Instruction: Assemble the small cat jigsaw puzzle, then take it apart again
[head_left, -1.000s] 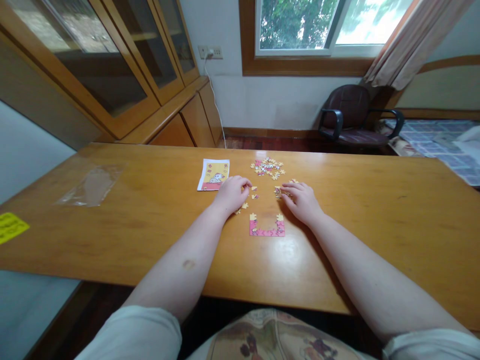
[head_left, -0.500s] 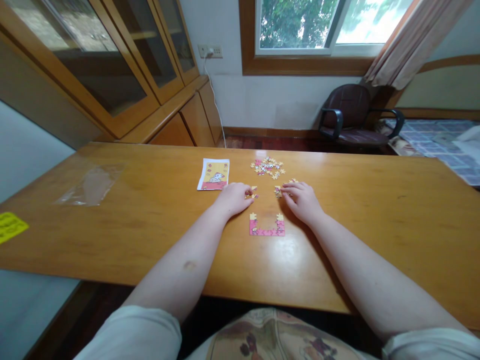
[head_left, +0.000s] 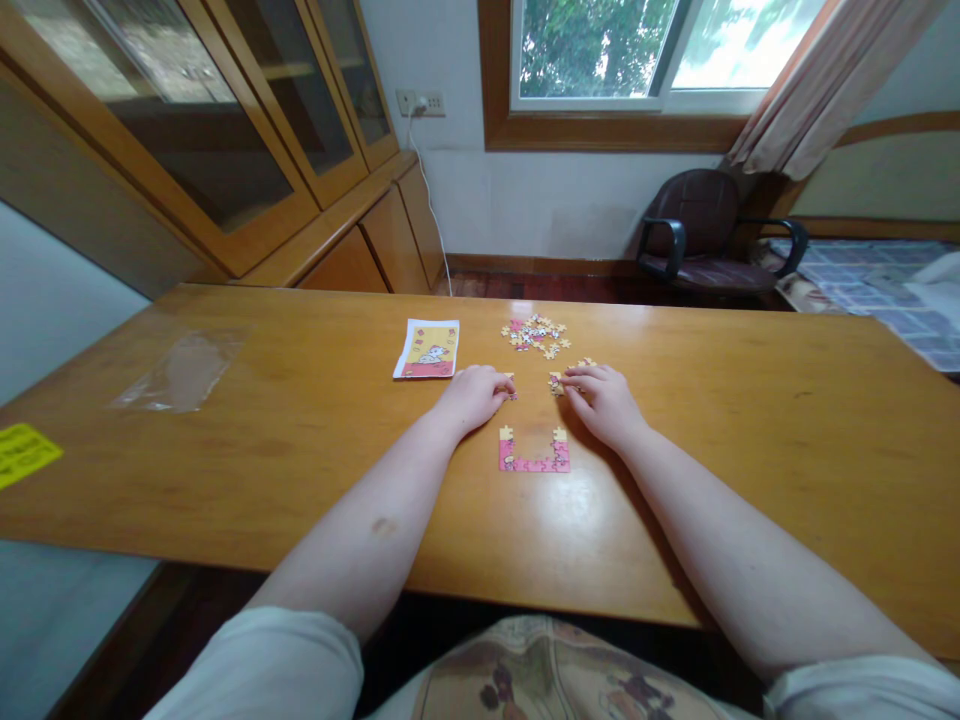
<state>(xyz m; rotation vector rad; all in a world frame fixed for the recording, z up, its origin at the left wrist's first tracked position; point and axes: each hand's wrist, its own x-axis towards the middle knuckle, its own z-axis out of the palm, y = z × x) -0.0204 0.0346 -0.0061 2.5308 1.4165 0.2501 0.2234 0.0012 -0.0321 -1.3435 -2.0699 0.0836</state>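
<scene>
On the wooden table, my left hand [head_left: 478,394] is closed over small yellow puzzle pieces [head_left: 511,383], its fingertips pinching one while others peek out past them. Opposite it, my right hand [head_left: 604,402] lies with fingers stretched out and thumb apart, the fingertips by a yellow puzzle piece [head_left: 555,383]. More pieces show partly behind the right fingers. Nearer to me is a joined U-shaped puzzle border [head_left: 534,464], pink below with yellow ends at the top. Beyond both hands lies a pile of loose puzzle pieces [head_left: 534,332].
Left of the pile lies a picture card [head_left: 429,350] with a white animal on yellow and pink. A clear plastic bag [head_left: 180,372] and a yellow label [head_left: 26,455] are on the table's left. Behind the table stand a glass-door cabinet [head_left: 300,205] and an armchair [head_left: 701,230].
My left hand has shifted slightly right, and its fingers have closed over the pieces that showed between them. My right hand has stayed in place.
</scene>
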